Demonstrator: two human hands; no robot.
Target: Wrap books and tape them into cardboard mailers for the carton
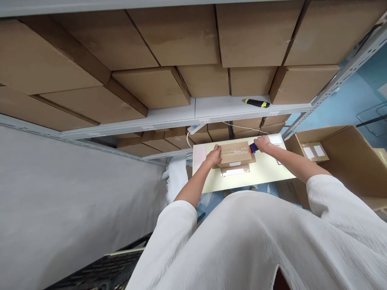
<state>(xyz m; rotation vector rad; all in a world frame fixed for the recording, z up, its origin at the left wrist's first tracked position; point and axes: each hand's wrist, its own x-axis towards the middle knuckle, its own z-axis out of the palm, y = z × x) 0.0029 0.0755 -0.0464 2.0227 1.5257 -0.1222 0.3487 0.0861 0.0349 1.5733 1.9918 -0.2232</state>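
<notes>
A small cardboard box (235, 153) lies on a pale yellow table (266, 171), with a seam running along its top. My left hand (214, 156) grips the box's left end, thumb and fingers pressed on it. At the box's right end, my right hand (262, 143) is closed round a dark blue tool (253, 148) with an orange edge, which touches the box. Clear tape shows along part of the seam. On the tabletop just in front of the box is a brown patch with a white label (235, 172).
Shelves (169, 117) full of cardboard boxes stand beyond the table. A black and yellow cutter (256, 103) lies on one shelf, and a white power strip (196, 128) hangs below. A large open carton (350, 161) with a small labelled box (314, 152) inside stands right.
</notes>
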